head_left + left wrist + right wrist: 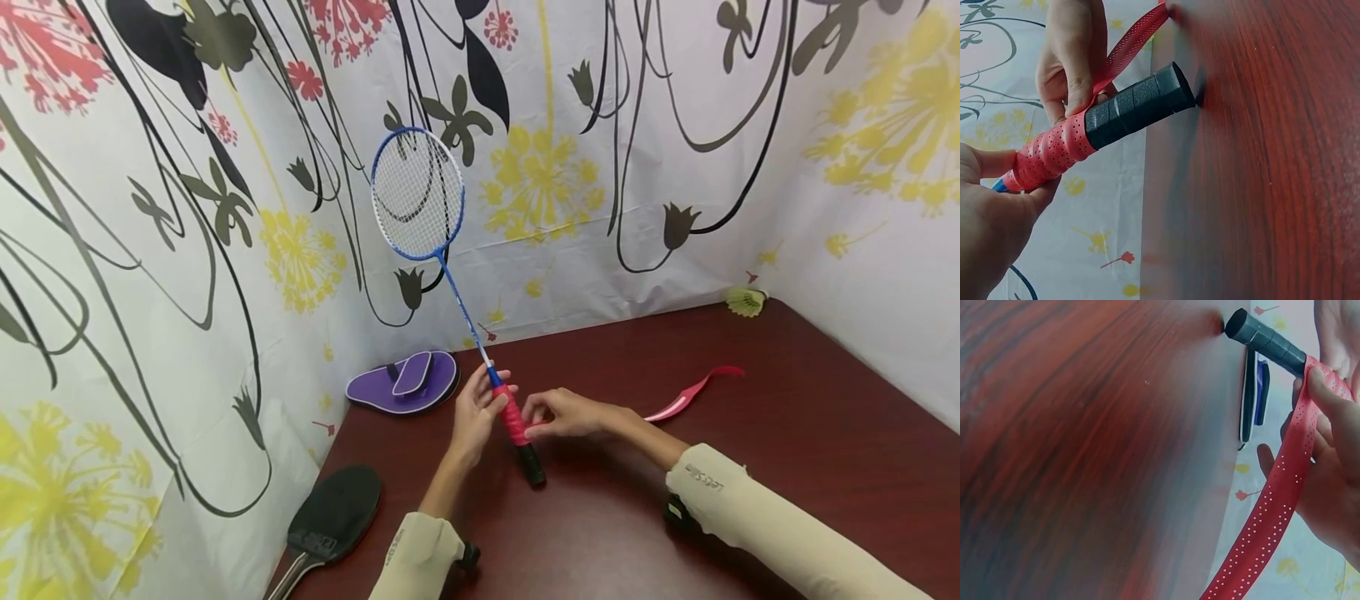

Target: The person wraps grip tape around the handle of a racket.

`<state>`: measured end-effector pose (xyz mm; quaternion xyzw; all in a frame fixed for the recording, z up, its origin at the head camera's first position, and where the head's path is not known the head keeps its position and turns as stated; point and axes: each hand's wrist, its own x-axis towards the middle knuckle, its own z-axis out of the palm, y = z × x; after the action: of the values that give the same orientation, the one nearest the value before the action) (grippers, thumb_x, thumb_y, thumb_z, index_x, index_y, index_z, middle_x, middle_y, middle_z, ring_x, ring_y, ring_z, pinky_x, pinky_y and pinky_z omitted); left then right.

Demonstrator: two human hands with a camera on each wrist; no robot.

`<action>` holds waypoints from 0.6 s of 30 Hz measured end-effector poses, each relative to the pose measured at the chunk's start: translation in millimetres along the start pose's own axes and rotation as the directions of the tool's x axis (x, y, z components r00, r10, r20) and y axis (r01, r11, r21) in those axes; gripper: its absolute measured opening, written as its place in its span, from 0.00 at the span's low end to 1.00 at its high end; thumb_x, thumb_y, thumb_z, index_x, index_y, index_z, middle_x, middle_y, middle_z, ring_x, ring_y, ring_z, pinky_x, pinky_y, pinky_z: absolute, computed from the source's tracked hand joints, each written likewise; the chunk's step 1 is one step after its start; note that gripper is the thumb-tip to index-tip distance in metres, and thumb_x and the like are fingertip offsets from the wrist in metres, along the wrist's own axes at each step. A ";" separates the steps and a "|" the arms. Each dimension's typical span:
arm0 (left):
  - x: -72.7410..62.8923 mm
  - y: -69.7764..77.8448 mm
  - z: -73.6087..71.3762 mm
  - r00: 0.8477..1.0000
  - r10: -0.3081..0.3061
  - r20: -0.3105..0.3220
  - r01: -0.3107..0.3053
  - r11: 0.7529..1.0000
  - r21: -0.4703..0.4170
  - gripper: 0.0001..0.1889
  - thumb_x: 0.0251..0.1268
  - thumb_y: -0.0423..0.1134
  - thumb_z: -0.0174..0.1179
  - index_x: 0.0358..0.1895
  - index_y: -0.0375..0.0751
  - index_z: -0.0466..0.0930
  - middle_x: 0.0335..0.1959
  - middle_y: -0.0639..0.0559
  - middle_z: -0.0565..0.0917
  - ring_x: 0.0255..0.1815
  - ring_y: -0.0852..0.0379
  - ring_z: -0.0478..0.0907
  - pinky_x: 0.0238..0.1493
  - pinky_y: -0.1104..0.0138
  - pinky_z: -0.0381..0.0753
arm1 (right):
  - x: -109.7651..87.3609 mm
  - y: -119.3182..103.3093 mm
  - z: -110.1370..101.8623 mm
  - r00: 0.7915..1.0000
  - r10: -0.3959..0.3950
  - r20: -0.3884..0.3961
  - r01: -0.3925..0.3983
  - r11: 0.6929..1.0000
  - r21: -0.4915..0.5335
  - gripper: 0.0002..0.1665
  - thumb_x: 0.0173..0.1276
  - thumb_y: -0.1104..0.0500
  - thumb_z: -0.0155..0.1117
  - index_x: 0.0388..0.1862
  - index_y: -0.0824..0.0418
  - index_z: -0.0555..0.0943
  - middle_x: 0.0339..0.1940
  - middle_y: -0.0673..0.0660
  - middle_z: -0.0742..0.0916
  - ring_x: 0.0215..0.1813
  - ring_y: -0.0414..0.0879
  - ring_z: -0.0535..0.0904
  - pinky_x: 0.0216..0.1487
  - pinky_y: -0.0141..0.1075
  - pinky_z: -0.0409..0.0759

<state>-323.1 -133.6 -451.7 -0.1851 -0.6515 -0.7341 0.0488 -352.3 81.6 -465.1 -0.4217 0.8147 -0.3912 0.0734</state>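
A blue and white badminton racket (465, 312) is held tilted, head up, with its butt low over the table. My left hand (474, 417) grips the upper handle, thumb on one side and fingers on the other. Red perforated grip tape (1050, 153) winds round the upper part; the lower handle (1138, 103) shows black. My right hand (570, 412) pinches the tape at the edge of the wrapped part. From there the loose strip (1266, 512) hangs away, and its far end lies beyond my right forearm in the head view.
On the dark red table (615, 517), a purple paddle case (375, 390) lies at the back left. A black table tennis paddle (341, 508) is at the left edge. A yellow-green shuttlecock (746, 302) sits in the far right corner. Flower-patterned cloth (600, 275) hangs behind.
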 end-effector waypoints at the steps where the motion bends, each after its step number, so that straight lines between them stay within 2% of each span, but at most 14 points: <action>1: 0.2 0.0 -0.1 1.000 0.001 0.007 0.000 1.000 -0.010 0.32 0.74 0.19 0.54 0.79 0.35 0.61 0.66 0.32 0.78 0.63 0.35 0.80 0.60 0.63 0.82 | 0.3 -0.3 0.6 1.000 -0.001 0.016 0.001 1.000 0.000 0.14 0.73 0.52 0.71 0.50 0.59 0.85 0.32 0.46 0.87 0.35 0.37 0.81 0.40 0.32 0.81; 4: 0.5 -0.8 -0.4 1.000 0.011 0.020 -0.011 0.999 -0.038 0.31 0.75 0.19 0.52 0.78 0.36 0.62 0.68 0.33 0.77 0.66 0.37 0.79 0.63 0.62 0.81 | 1.3 -1.0 2.8 0.998 0.000 0.059 0.000 1.000 -0.006 0.15 0.76 0.52 0.67 0.54 0.60 0.85 0.36 0.46 0.88 0.36 0.37 0.81 0.42 0.32 0.82; 7: 0.8 -3.2 -0.6 1.000 0.031 0.006 -0.031 0.999 -0.016 0.30 0.74 0.19 0.52 0.77 0.37 0.63 0.69 0.36 0.78 0.68 0.39 0.77 0.64 0.64 0.79 | 2.1 -2.8 4.8 0.998 0.002 0.065 -0.001 1.000 -0.009 0.13 0.77 0.52 0.66 0.50 0.58 0.86 0.36 0.45 0.89 0.36 0.37 0.81 0.41 0.32 0.81; 12: -0.1 -6.3 2.1 0.994 0.084 -0.065 -0.075 0.989 0.128 0.25 0.73 0.21 0.56 0.71 0.37 0.70 0.67 0.43 0.81 0.65 0.45 0.76 0.59 0.71 0.78 | 3.4 -6.4 8.0 0.999 0.040 0.029 -0.041 0.999 0.020 0.10 0.75 0.50 0.68 0.44 0.55 0.83 0.31 0.45 0.85 0.31 0.37 0.77 0.34 0.30 0.76; 15: -1.6 -6.3 3.6 0.989 0.098 -0.109 -0.072 0.973 0.221 0.25 0.71 0.25 0.62 0.70 0.38 0.72 0.64 0.43 0.82 0.60 0.45 0.77 0.54 0.70 0.79 | 4.2 -6.6 10.4 0.998 0.059 0.011 -0.060 0.998 0.036 0.12 0.73 0.49 0.70 0.42 0.56 0.81 0.29 0.47 0.83 0.29 0.38 0.75 0.31 0.30 0.73; 18: -3.1 -6.8 3.4 0.986 0.094 -0.140 -0.051 0.957 0.284 0.30 0.67 0.29 0.70 0.71 0.41 0.72 0.59 0.41 0.82 0.55 0.45 0.80 0.50 0.67 0.82 | 4.8 -5.7 11.9 0.999 0.041 -0.007 -0.041 0.999 0.026 0.15 0.72 0.48 0.72 0.42 0.57 0.79 0.28 0.47 0.82 0.29 0.38 0.74 0.31 0.29 0.72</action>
<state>-321.6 -129.8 -458.9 -0.1438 -0.7358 -0.6443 0.1509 -346.4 69.2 -468.2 -0.4024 0.8183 -0.4018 0.0837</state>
